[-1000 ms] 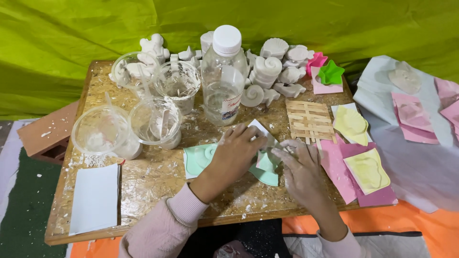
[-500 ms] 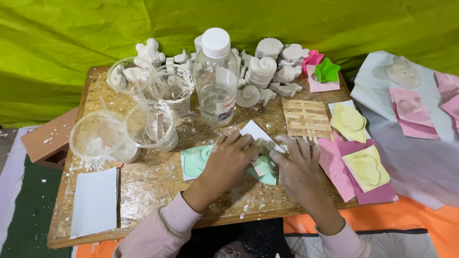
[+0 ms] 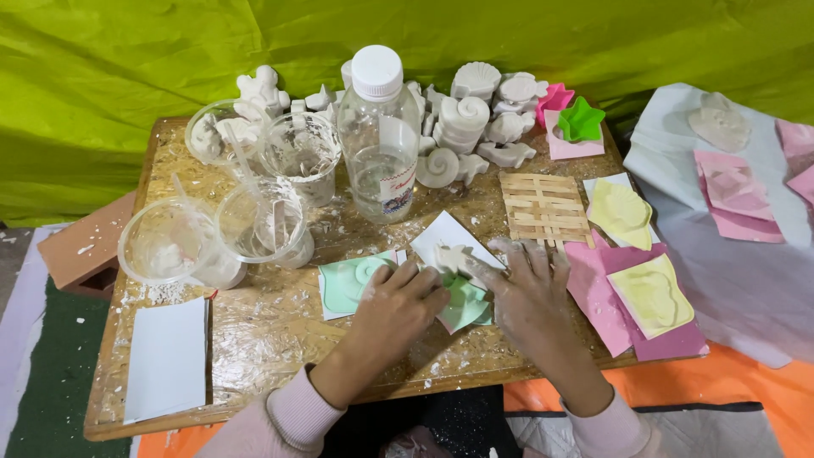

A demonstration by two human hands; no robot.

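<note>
This looks like a makeshift craft stall or hobby workshop for plaster casting. A small chipboard bench [image 3: 254, 339] dusted with white powder stands against a draped lime-green cloth backdrop [image 3: 127, 59]. At its back sits a heap of white plaster casts [image 3: 483, 119] shaped as shells and snails, beside a clear plastic bottle [image 3: 380, 136] and 4 clear cups [image 3: 254, 222] smeared white. Soft moulds in yellow [image 3: 651, 293], green [image 3: 581, 121] and pink lie around on pink and white sheets. A brick [image 3: 80, 248] sits beside the bench.
</note>
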